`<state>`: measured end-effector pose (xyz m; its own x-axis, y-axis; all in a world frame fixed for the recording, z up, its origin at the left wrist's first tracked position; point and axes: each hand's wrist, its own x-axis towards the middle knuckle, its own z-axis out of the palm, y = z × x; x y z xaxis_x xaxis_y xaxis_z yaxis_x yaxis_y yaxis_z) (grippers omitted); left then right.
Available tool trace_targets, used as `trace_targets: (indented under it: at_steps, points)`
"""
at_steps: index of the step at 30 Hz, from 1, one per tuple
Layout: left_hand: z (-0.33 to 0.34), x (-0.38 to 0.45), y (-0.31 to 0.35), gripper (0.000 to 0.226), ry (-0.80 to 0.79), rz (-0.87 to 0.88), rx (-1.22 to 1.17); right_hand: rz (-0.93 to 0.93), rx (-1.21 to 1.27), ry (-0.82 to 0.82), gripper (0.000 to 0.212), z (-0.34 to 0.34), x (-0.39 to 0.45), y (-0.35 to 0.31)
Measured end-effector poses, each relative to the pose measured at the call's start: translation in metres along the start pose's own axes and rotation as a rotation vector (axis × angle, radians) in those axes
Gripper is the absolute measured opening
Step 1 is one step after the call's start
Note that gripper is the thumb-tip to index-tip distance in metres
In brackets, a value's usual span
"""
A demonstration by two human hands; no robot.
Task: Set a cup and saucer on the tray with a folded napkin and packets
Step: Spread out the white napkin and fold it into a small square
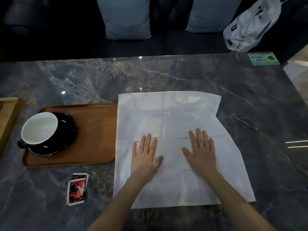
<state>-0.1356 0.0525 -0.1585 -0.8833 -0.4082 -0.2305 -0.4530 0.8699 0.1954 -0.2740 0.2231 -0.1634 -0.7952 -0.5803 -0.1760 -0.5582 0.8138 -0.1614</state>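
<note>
Head view: both hands, left (145,155) and right (200,151), press flat with fingers spread wide, gripping nothing, on the open napkin (168,117) beside the tray (93,130). Uneven pressing could skew the fold. The tray holds cup (40,128) on saucer (66,130); packets (77,189) wait on the table (250,100)

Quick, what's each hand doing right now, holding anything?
Left hand: open, flat, palm down on the white cloth napkin, holding nothing.
Right hand: open, flat on the same napkin, holding nothing.
</note>
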Motion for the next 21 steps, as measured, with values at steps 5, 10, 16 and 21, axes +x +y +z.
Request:
trace_targets:
  at_steps: [5,10,16,21]
  points:
    - [-0.001,0.002,0.0,0.065,-0.018,-0.035,0.071,0.013,-0.013,0.013,0.079,-0.002,0.004,-0.002]
    - [-0.001,0.007,0.0,0.065,-0.002,-0.02,0.079,0.007,0.016,0.007,0.08,-0.003,0.01,0.001]
    - [-0.011,0.004,0.019,0.057,0.096,-0.064,0.003,0.013,0.239,0.062,0.064,-0.02,0.015,-0.002]
    - [-0.019,0.025,0.081,0.05,0.163,0.225,-0.101,0.204,0.646,0.401,0.024,-0.075,0.046,0.011]
